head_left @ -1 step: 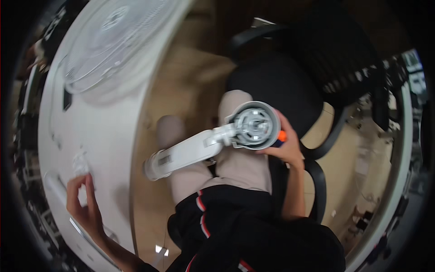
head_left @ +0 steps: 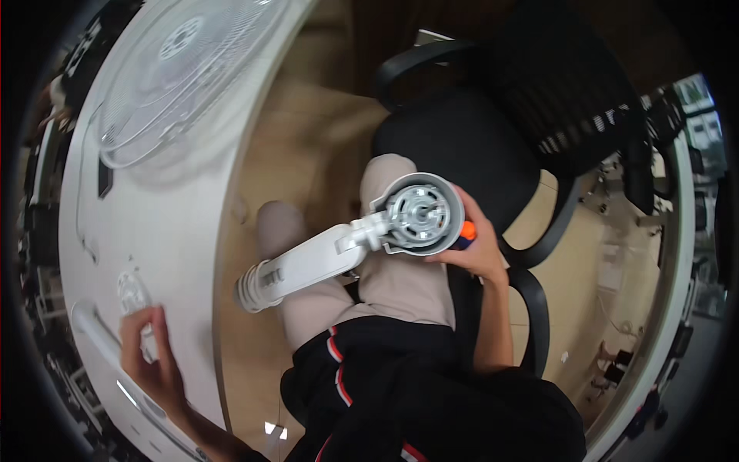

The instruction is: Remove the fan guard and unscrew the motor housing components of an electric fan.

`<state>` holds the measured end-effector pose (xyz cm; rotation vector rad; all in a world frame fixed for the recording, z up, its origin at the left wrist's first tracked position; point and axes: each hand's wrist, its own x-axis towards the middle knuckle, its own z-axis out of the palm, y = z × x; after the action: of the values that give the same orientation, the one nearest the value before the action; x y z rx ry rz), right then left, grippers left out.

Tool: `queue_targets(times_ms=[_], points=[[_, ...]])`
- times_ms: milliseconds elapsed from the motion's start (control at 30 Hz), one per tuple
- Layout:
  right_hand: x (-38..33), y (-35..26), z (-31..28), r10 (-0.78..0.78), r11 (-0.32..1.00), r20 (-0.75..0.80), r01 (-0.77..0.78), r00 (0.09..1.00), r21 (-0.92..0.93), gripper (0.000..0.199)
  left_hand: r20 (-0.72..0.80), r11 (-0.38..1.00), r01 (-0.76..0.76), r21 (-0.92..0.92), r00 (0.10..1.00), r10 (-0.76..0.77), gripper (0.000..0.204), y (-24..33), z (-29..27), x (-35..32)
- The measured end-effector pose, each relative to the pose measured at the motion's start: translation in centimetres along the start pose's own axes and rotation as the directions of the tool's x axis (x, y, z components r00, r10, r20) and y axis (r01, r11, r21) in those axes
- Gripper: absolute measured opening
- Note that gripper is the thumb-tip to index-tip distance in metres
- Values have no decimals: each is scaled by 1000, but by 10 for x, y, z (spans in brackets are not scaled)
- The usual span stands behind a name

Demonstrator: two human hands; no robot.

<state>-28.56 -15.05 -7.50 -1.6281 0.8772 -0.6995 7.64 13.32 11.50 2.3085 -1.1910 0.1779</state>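
Note:
My right hand (head_left: 479,246) is wrapped around the motor head of a fan (head_left: 422,215), which sits above my lap with its round open end facing up. From that head a white stand neck (head_left: 312,260) reaches left over my legs and ends in a ribbed round collar. An orange-tipped, dark-bodied object (head_left: 467,231) shows between my right hand and the motor head; its kind cannot be made out. Over the desk at left, my left hand (head_left: 154,358) has thumb and finger pinched together. What they hold, if anything, is hidden. Close by lies a clear-white plastic part (head_left: 132,291).
A white desk (head_left: 173,231) runs along my left. It bears a round wire fan guard (head_left: 165,92), a small black object (head_left: 105,179) and a white tube (head_left: 98,331). A black office chair (head_left: 462,146) stands ahead to the right, its armrest beside my right arm.
The whole view has shifted slightly and become sharper. My left hand sits a little lower and further right. My right hand keeps its grip on the motor head.

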Motion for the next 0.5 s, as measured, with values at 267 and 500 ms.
queue_targets(times_ms=[267,500], points=[[-17,-9,-16,72,997,-32,-73,997,-12,114,295,852,-204,-482,878,377,59,107,175,-11],[-23,-12,-18,91,996,-52,-91,994,15,114,441,868,-268,-417,776,451,109,99,221,-14]])
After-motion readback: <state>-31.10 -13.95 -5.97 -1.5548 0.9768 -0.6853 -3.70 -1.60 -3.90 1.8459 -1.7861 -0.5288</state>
